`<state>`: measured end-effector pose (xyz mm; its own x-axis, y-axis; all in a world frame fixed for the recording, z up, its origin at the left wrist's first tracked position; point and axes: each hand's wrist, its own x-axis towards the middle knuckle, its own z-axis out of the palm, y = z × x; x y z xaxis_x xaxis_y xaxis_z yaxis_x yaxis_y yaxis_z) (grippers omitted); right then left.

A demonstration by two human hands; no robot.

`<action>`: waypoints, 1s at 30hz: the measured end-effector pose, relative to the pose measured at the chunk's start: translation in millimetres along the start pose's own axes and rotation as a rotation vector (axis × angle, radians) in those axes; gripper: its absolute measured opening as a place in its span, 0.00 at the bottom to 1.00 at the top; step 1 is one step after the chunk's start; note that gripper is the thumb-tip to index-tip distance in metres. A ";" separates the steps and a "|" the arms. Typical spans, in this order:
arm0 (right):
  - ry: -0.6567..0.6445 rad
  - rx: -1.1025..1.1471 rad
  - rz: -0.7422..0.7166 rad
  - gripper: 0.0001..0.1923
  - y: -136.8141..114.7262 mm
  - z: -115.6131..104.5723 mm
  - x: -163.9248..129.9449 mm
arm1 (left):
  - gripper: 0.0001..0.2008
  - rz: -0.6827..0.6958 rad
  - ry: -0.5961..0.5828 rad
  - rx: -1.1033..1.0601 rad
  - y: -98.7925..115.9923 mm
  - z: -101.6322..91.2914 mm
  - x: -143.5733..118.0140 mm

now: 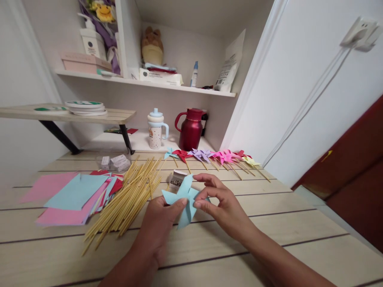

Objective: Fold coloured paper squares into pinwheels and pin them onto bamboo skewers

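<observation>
A light blue paper pinwheel (186, 199) is held up over the middle of the table, its blades folded in toward the centre. My left hand (161, 217) grips it from the lower left, the thumb pressed near its centre. From the right, my right hand (221, 203) pinches the right-hand blade between thumb and forefinger, the other fingers curled above. No stick shows on this pinwheel. Just behind it stands a small open box (176, 181) with many tiny metal pins. Whether a pin sits in the pinwheel's centre I cannot tell.
Left of my hands lies a heap of thin wooden sticks (128, 199), beside coloured paper sheets (79, 193) and a clear tray of small boxes (119, 162). Several pinwheels on sticks (226, 156) line the back edge, before a red jug (191, 129) and a cup (155, 133).
</observation>
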<state>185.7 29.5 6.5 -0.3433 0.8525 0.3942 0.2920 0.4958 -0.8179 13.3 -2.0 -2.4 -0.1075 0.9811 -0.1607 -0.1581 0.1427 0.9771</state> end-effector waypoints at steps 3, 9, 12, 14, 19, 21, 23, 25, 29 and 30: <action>0.021 -0.028 0.006 0.06 0.3 0.0 0.3 | 0.13 -0.005 -0.001 -0.002 1.0 0.3 -0.4; 0.006 -0.090 0.001 0.05 -0.4 0.4 -1.0 | 0.14 0.008 0.010 -0.025 -1.0 1.6 -0.9; 0.014 -0.092 0.010 0.05 -0.9 0.9 -1.1 | 0.13 0.012 0.004 -0.004 -2.9 0.9 0.3; 0.019 -0.094 0.012 0.05 -0.7 1.3 -0.9 | 0.12 0.023 0.006 0.015 -3.2 0.9 0.7; 0.033 -0.110 0.040 0.05 0.9 1.8 -0.7 | 0.12 0.032 0.053 0.036 -0.9 4.1 -0.8; 0.039 -0.118 0.057 0.05 1.3 2.1 -0.9 | 0.11 0.025 0.090 0.049 -0.2 5.8 -1.9; 0.046 -0.125 0.066 0.05 1.5 2.8 -1.0 | 0.11 0.024 0.116 0.072 0.1 6.8 -2.8; 0.052 -0.133 0.065 0.05 1.7 3.6 -1.1 | 0.11 0.025 0.118 0.092 0.2 7.2 -3.5; 0.060 -0.144 0.052 0.06 2.2 4.9 -1.3 | 0.10 0.037 0.118 0.091 1.1 7.6 -4.2; 0.062 -0.143 0.049 0.06 2.3 4.9 -1.4 | 0.10 0.037 0.127 0.086 1.4 7.7 -4.3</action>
<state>182.4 28.6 2.0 -0.2706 0.8828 0.3841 0.4331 0.4679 -0.7704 21.1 -5.0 0.7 -0.2359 0.9623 -0.1350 -0.0677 0.1223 0.9902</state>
